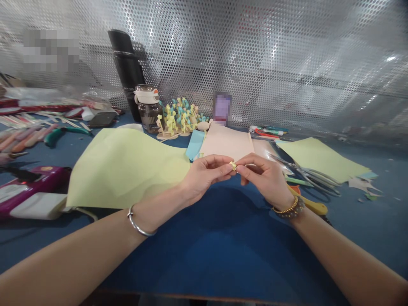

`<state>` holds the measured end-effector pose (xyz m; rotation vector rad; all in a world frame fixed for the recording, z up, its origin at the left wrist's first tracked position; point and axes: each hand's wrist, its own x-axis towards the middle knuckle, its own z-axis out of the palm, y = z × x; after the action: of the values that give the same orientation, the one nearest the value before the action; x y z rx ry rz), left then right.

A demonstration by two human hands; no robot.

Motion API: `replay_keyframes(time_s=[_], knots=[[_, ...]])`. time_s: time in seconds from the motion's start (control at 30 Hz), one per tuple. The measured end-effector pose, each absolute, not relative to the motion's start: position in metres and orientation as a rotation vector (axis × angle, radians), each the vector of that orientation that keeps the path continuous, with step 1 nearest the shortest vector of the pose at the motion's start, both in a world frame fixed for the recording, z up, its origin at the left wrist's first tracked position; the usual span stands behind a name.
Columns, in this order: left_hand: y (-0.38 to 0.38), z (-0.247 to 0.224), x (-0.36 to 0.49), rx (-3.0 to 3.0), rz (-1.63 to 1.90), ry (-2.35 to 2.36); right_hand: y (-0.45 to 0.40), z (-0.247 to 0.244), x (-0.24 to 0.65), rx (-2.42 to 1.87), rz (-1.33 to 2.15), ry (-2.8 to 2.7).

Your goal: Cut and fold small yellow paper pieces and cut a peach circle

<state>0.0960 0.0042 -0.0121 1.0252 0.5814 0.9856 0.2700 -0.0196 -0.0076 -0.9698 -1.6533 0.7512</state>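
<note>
A small folded piece of yellow paper (233, 165) is held in the air above the blue table top (219, 255), pinched between the fingertips of both hands. The left hand (204, 176) is nearly closed, thumb and forefinger gripping one end of the piece; the right hand (263, 178) is similarly curled, with thumb and forefinger on the other end. A metal bangle (137, 222) is worn on the left wrist and a beaded bracelet (288, 208) on the right. Light, even pressure at the fingertips is judged best here, with the wrists kept steady so that the small folds are not crushed. Just behind the hands lie a pale pink paper sheet (225, 142) and a blue paper strip (195, 145). A large pale green paper sheet (124, 168) is spread to the left and a second (318, 159) to the right, beside metal scissors (306, 176). Paper scraps (360, 185) are scattered at right. Further back stand a black flask (126, 70), a glass jar (148, 108) and small paper models on wooden discs (178, 117). Green-handled pliers (63, 134) and a pink device (41, 178) are placed at left. A perforated metal screen (255, 63) closes the view behind the table.
</note>
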Motion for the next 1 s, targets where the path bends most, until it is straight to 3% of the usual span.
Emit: replay_keyframes(time_s=[1.0], knots=[[0.003, -0.0117, 0.0977, 1.077, 1.022, 0.619, -0.0205, -0.0092, 0.2692, -1.023, 0.753, -1.618]])
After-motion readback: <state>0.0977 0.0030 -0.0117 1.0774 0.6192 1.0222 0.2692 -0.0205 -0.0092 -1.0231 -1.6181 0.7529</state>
